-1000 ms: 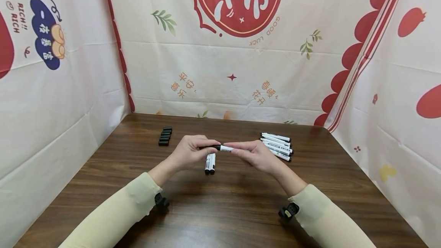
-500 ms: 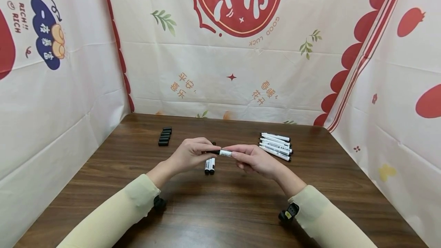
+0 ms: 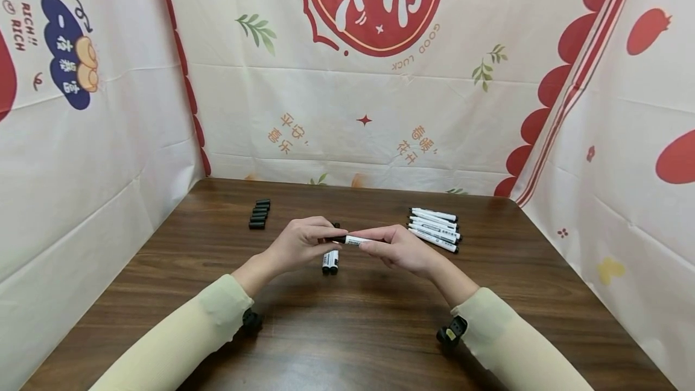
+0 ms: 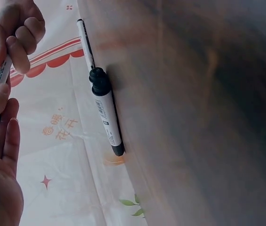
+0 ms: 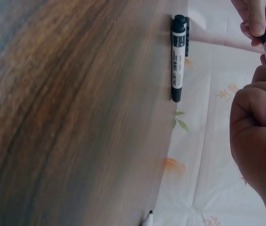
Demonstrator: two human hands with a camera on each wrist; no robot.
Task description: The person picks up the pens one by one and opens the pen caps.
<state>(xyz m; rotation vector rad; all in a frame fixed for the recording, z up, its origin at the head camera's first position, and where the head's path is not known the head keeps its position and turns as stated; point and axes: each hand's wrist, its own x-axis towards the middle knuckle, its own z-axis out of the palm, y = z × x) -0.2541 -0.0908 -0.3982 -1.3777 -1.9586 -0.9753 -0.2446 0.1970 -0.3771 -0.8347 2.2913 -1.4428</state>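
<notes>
Between my two hands a white whiteboard marker (image 3: pixel 356 240) with a black cap lies level above the table. My left hand (image 3: pixel 293 243) pinches its black capped end between thumb and fingers. My right hand (image 3: pixel 404 249) pinches the white barrel, which also shows in the left wrist view as a marker (image 4: pixel 2 73). Just below and behind the left fingers, two capped markers (image 3: pixel 330 262) lie side by side on the table, partly covered by that hand. The right wrist view has the nearest capped marker (image 5: pixel 177 68) upright in its picture.
Several loose black caps (image 3: pixel 259 214) form a row on the left of the brown table (image 3: pixel 336 336). Several white markers without caps on their left ends (image 3: pixel 434 229) lie together behind the right hand. Printed cloth (image 3: pixel 347 95) hangs around the back and sides.
Both hands and the held marker have come slightly lower. My right fingers have shifted their hold on the barrel, while the caps and other markers stay put.
</notes>
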